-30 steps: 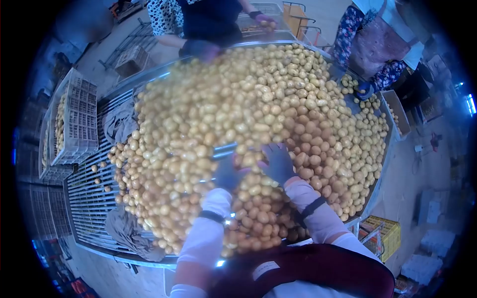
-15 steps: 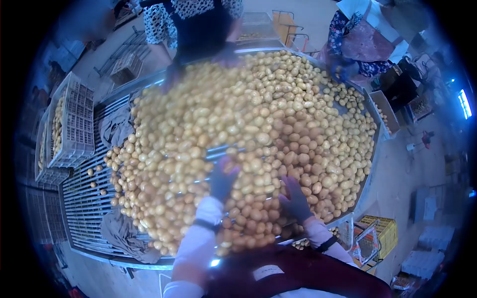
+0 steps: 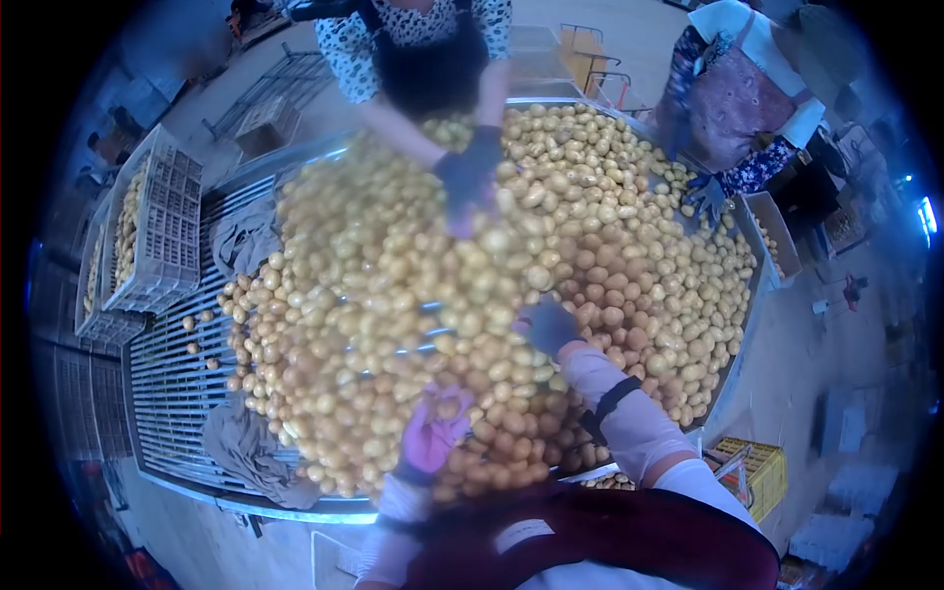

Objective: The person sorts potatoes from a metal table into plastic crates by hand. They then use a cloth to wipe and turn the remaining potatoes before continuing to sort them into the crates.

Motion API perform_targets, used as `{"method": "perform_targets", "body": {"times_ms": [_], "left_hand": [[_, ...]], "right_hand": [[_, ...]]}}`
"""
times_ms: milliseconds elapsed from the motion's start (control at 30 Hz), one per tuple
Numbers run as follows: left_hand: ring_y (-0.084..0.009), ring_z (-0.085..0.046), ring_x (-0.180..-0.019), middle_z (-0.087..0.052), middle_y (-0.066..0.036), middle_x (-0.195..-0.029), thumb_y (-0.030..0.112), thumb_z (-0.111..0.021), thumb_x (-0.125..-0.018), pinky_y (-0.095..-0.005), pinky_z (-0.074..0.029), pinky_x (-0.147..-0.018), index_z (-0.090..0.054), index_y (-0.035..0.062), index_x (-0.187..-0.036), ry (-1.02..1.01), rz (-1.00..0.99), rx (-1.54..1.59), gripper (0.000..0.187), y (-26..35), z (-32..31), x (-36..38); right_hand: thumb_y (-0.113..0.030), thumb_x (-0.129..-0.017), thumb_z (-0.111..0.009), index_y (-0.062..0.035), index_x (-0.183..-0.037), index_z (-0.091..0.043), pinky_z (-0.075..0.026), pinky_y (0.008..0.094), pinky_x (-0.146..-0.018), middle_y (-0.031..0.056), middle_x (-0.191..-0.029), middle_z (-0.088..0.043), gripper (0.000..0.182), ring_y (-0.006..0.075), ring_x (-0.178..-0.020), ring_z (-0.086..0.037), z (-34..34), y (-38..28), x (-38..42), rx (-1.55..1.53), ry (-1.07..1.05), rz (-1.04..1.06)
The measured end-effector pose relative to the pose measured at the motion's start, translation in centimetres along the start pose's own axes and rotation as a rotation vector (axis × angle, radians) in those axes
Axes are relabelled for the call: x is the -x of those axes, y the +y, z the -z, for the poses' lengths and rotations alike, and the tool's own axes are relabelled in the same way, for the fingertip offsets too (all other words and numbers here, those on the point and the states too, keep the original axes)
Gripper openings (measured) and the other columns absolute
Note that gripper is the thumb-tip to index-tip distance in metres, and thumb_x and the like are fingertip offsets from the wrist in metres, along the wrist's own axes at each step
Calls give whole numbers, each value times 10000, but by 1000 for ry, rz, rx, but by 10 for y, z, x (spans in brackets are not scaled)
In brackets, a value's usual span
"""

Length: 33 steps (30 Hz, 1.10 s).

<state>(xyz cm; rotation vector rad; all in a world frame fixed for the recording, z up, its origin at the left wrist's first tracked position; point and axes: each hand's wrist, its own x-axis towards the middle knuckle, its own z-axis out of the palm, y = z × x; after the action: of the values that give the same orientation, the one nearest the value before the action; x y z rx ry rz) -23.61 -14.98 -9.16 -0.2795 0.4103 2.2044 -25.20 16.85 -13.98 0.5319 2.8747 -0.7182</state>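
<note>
A broad heap of small yellow-brown potatoes (image 3: 393, 295) covers a slatted metal table (image 3: 182, 393). Low at the heap's near edge, my left hand (image 3: 433, 438), in a glove with a pink palm, is turned palm up. Its fingers curl around a potato (image 3: 449, 403). Farther forward and to the right, my right hand (image 3: 547, 326), in a dark grey glove, reaches over the potatoes with its back up. Its fingers look stretched out and touch the heap; the tips are slightly blurred.
Across the table a person's gloved hands (image 3: 470, 182) are in the heap. At the far right another person's gloved hand (image 3: 706, 197) touches potatoes. Potato-filled crates (image 3: 157, 226) stand at left, grey cloths (image 3: 246, 447) lie on the slats, and a yellow crate (image 3: 762, 477) stands at right.
My left hand has drawn back toward me and turned palm up with a potato. My right hand has moved forward and left. The person opposite has reached farther over the heap.
</note>
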Motion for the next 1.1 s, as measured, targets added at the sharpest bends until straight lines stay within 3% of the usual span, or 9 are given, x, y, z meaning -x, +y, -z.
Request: {"method": "perform_targets", "body": {"times_ms": [167, 267, 467, 600, 667, 767, 867, 900, 1100], "left_hand": [[-356, -455, -1370, -492, -138, -1450, 307, -487, -1053, -486, -464, -1081, -452, 137, -1426, 74, -99, 4, 412, -5, 15, 3], [-326, -504, -1314, -522, -134, -1398, 349, -473, -1054, -476, -480, -1058, -466, 135, -1408, 94, -153, -41, 414, -7, 22, -5], [-320, -597, -1187, -607, -119, -1271, 385, -518, -1031, -456, -529, -971, -511, 126, -1351, 118, -109, 101, 412, -5, 5, -5], [-287, -663, -1036, -676, -98, -1102, 421, -567, -986, -414, -549, -841, -584, 92, -1243, 290, -410, -1093, 417, 13, -7, -13], [-275, -687, -949, -691, -114, -1045, 438, -592, -956, -417, -547, -776, -635, 85, -1145, 143, -559, -1475, 403, 25, -13, -35], [-284, -700, -894, -706, -143, -1022, 395, -623, -912, -448, -544, -744, -683, 91, -1062, 70, -554, -2496, 344, 38, -14, -70], [-322, -707, -883, -720, -140, -996, 332, -629, -881, -485, -543, -750, -717, 126, -1014, 191, -111, -2693, 260, 24, -29, -102], [-326, -710, -904, -731, -116, -941, 304, -615, -870, -485, -544, -771, -727, 130, -1007, 139, -109, -2627, 248, 26, -45, -100], [-342, -703, -946, -728, -140, -1012, 319, -596, -879, -483, -546, -811, -727, 173, -1057, -94, -119, -2673, 265, 41, -37, -95]], "right_hand": [[-516, -848, -673, -43, -989, -714, -484, 478, -899, 203, -1098, -644, 496, 371, -1032, -611, -7, 0, -3, 73, 73, -4], [-527, -846, -670, -27, -993, -709, -473, 482, -898, 196, -1055, -664, 522, 360, -1048, -606, 2, -11, 0, -100, -47, -130], [-566, -841, -667, -49, -1070, -698, -460, 468, -922, 183, -1088, -675, 566, 353, -1033, -614, -7, -10, 6, -5, 24, -6], [-624, -803, -690, -26, -1088, -699, -483, 423, -917, 186, -1122, -682, 662, 325, -1062, -625, 4, -29, 7, -58, -69, -127], [-629, -750, -744, 17, -1077, -708, -514, 400, -882, 222, -1095, -690, 725, 316, -1013, -656, -4, -22, 0, -200, -73, -148], [-610, -745, -766, 16, -1123, -689, -517, 362, -839, 170, -1080, -700, 735, 261, -979, -657, -27, 4, -14, -346, -155, -131], [-689, -765, -703, 4, -1261, -626, -495, 372, -907, 180, -1182, -676, 855, 283, -1065, -647, 3, -7, -9, -387, -403, -177], [-663, -756, -733, 28, -1261, -622, -507, 374, -862, 171, -1137, -692, 863, 274, -1037, -653, -11, -7, -7, -494, -268, -210], [-623, -767, -747, 26, -1231, -638, -507, 398, -844, 155, -1150, -700, 806, 268, -1015, -659, -35, -6, -23, -417, -216, -165]]}}
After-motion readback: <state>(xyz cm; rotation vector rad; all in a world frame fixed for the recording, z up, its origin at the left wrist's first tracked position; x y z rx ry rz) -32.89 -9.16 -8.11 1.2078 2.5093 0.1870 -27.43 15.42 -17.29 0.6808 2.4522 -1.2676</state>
